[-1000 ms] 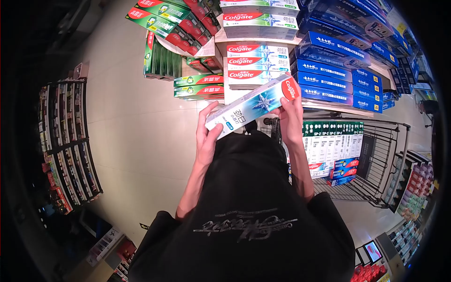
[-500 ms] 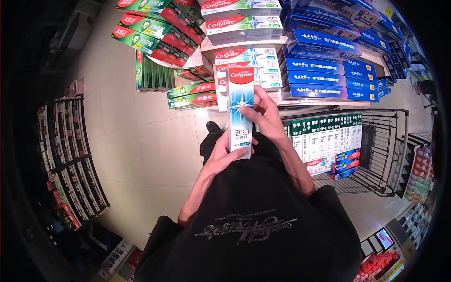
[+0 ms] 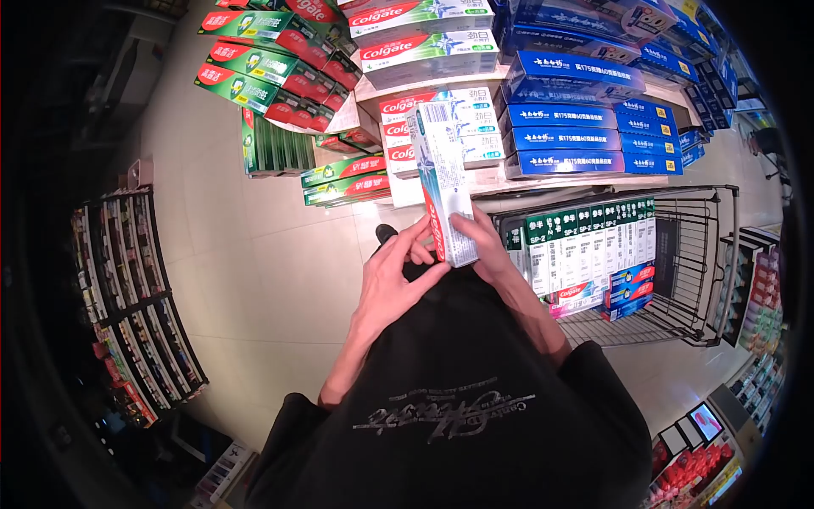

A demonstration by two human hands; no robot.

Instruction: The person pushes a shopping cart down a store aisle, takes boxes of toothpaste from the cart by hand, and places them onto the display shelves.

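Observation:
A long Colgate box (image 3: 443,182) stands out in front of my body, its side with small print and a barcode facing up. My right hand (image 3: 485,246) is closed on its lower right side, thumb on the printed face. My left hand (image 3: 405,265) is at the lower left edge, fingers apart, with fingertips and thumb by the box's lower end. Behind the box's far end are stacked Colgate boxes (image 3: 483,123) on a shelf.
Blue boxes (image 3: 568,140) are stacked at the upper right, green and red boxes (image 3: 271,64) at the upper left. A wire shopping cart (image 3: 691,271) at the right holds upright white-green boxes (image 3: 585,246). Product racks (image 3: 131,280) stand far left.
The box has gone from slanted, front face up, to nearly upright, then flipped end for end to show its printed side. My left hand has loosened its fingers around it.

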